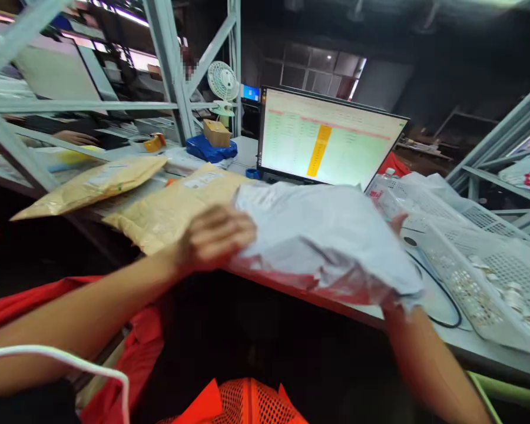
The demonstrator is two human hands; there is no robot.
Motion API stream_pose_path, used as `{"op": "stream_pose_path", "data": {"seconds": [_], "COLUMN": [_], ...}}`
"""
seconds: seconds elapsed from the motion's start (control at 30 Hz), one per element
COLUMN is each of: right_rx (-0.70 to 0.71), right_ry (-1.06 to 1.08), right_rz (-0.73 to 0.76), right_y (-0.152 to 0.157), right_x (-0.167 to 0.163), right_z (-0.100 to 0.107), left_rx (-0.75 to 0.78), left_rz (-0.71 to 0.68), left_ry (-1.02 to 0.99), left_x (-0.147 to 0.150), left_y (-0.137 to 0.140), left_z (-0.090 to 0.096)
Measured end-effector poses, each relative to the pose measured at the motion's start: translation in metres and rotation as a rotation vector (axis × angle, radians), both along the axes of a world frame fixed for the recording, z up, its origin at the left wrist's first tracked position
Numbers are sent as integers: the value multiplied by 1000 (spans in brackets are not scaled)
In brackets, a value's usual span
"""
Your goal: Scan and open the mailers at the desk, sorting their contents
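A puffy white plastic mailer bag point(322, 224), crumpled along its lower side, is held up over the front edge of the desk. Its left end is gripped by my left hand point(218, 235), with the fingers curled closed over the edge. At the other end my right hand point(397, 225) holds the bag from behind and below; only a fingertip shows beyond it, and most of that hand is hidden. Just left of the bag, a yellow padded mailer point(176, 206) with a white label lies beneath my left hand. A second yellow mailer point(97, 182) lies farther left.
Behind the bag stands a lit monitor point(327, 138). White perforated baskets point(463, 265) with small items fill the right side, beside a black cable point(450, 324). At the back left are a small cardboard box point(217, 134), a blue plastic package point(203, 150) and a fan point(223, 81).
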State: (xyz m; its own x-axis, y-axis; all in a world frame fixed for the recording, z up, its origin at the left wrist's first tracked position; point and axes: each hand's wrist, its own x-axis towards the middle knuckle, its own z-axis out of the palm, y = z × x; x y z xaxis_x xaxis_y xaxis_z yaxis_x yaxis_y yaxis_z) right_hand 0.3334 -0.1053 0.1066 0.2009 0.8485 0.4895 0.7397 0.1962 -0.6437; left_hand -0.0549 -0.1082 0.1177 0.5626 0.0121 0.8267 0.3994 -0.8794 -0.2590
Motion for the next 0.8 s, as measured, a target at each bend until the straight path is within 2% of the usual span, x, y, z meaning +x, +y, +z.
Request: {"op": "stream_pose_path", "data": {"seconds": [0.07, 0.13, 0.2, 0.27, 0.37, 0.43, 0.5, 0.57, 0.6, 0.63, 0.7, 0.8], "right_rx": [-130, -273, -317, -277, -318, -411, -450, -377, -309, -234, -120, -131], "right_ry": [272, 466, 446, 317, 108, -94, -294, -404, -418, -418, -419, -516], "right_rz": [99, 112, 71, 65, 64, 33, -42, -92, -59, 21, 290, 647], "right_y": [4, 3, -2, -4, 0, 3, 5, 8, 10, 14, 27, 54], "right_x": [-10, -12, -8, -1, 10, 19, 27, 27, 23, 14, -15, -71], "right_z": [-35, -69, -93, -105, -102, -89, -71, -51, -42, -35, -27, -34], "left_rx": [-13, -184, -405, -585, -700, -701, -709, -723, -719, -705, -681, -698], "left_rz": [-62, -33, -1, -14, 2, 113, 251, 317, 326, 327, 313, 301], "left_ry": [166, 263, 338, 373, 304, 264, 292, 353, 376, 389, 407, 441], "left_x": [9, 13, 15, 20, 42, 66, 93, 118, 128, 136, 147, 152], "left_y": [-6, -16, -26, -33, -34, -30, -25, -23, -24, -26, -32, -38], "left_z": [-52, -89, -103, -94, -67, -61, -73, -95, -106, -115, -126, -128]}}
